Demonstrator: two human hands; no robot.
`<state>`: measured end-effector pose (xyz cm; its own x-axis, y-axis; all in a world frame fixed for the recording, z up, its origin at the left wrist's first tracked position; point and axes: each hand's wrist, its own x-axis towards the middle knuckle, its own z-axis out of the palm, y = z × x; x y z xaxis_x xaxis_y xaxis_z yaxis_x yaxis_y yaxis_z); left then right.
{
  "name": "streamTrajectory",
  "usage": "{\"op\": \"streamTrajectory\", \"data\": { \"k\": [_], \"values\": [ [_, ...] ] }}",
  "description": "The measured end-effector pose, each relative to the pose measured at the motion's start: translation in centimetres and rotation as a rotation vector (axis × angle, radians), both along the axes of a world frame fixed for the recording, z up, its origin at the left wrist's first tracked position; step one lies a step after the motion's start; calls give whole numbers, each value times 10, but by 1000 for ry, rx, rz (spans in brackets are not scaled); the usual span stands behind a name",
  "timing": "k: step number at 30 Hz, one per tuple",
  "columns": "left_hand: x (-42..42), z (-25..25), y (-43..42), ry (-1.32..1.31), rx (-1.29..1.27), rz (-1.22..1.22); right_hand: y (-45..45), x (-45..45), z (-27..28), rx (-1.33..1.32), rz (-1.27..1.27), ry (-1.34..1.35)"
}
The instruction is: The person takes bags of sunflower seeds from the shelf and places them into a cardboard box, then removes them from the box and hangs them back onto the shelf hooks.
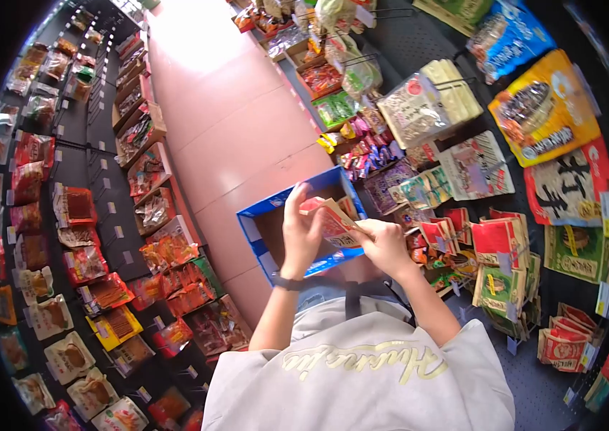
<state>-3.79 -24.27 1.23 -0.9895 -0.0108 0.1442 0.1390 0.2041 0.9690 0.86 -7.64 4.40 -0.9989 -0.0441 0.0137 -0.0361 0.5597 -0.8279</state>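
Observation:
A red and cream snack packet (334, 221) is held up in front of me, over a blue cardboard box (260, 253). My right hand (383, 243) grips its right end between thumb and fingers. At the packet's left end is my left hand (301, 228), with its fingers raised and apart; whether the thumb touches the packet I cannot tell. Below the hands, the open box shows a brown inside, and part of its contents is hidden behind the packet and my hands.
Hanging packets fill the right rack, among them red and cream ones (498, 241), green ones (495, 287) and a yellow bag (545, 108). On the left stands another shelf with packets (78, 206). A pink tiled floor (211, 122) runs between the racks.

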Motion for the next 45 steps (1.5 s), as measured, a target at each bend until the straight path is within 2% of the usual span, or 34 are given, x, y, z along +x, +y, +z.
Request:
{"op": "streamTrajectory", "data": {
  "k": [2, 4, 6, 7, 8, 10, 12, 13, 14, 17, 20, 22, 24, 25, 26, 27, 28, 29, 30, 32, 34, 35, 36, 38, 43, 45],
  "values": [
    [-1, -44, -18, -86, -315, 19, -21, -13, -45, -54, -51, -131],
    [5, -109, -31, -247, -283, -64, -36, -20, -82, -8, -98, -331],
    [11, -123, -33, -609, -56, -232, -46, -19, -138, 59, -153, -352],
    [21, -176, -33, -618, 31, -277, -51, -18, -153, 96, -166, -359],
    [26, -189, -30, -682, 97, -318, -54, -17, -161, 121, -172, -405],
    [32, -190, -21, -753, 49, -387, -62, -12, -185, 224, -143, -506],
    [39, -201, -11, -851, 222, -329, -65, -5, -206, 298, -145, -587],
    [39, -202, -8, -754, 135, -350, -66, -4, -213, 314, -175, -617],
    [35, -204, -7, -773, 143, -371, -66, -4, -220, 329, -205, -645],
    [27, -230, -7, -872, 129, -408, -65, -11, -228, 410, -200, -701],
    [24, -244, -6, -818, 108, -375, -57, -14, -220, 396, -171, -762],
    [12, -208, -7, -930, 58, -385, -50, -12, -217, 348, -162, -712],
    [10, -231, -14, -892, -63, -439, -46, -8, -209, 281, -185, -585],
    [8, -214, -13, -807, -65, -323, -43, -8, -199, 223, -213, -544],
    [10, -237, -12, -741, -88, -184, -39, -7, -188, 165, -243, -502],
    [7, -207, -5, -608, -304, 31, -35, -6, -173, 108, -274, -459],
    [4, -210, -6, -436, -316, 84, -30, -5, -157, 52, -306, -412],
    [-6, -179, -4, -452, -219, 84, -24, -6, -140, -6, -353, -426],
    [-13, -180, -4, -401, -231, 86, -17, -7, -121, -35, -403, -351],
    [-32, -157, 5, -383, -49, 51, -3, -9, -79, -88, -504, -192],
    [-48, -105, 25, -363, 10, -1, 17, -8, -47, -8, -608, 12],
    [-55, -96, 35, -333, 53, -45, 29, -6, -37, -39, -662, 140],
    [-58, -67, 48, -308, 127, -97, 41, -1, -26, -68, -713, 266],
    [-60, -35, 73, -258, 217, -211, 63, 13, 10, -1, -845, 352],
    [-34, 12, 150, -142, 521, -455, 129, 67, 51, 66, -1102, 647],
    [-15, 36, 178, -193, 504, -565, 155, 95, 59, 18, -1195, 712]
  ]
}}
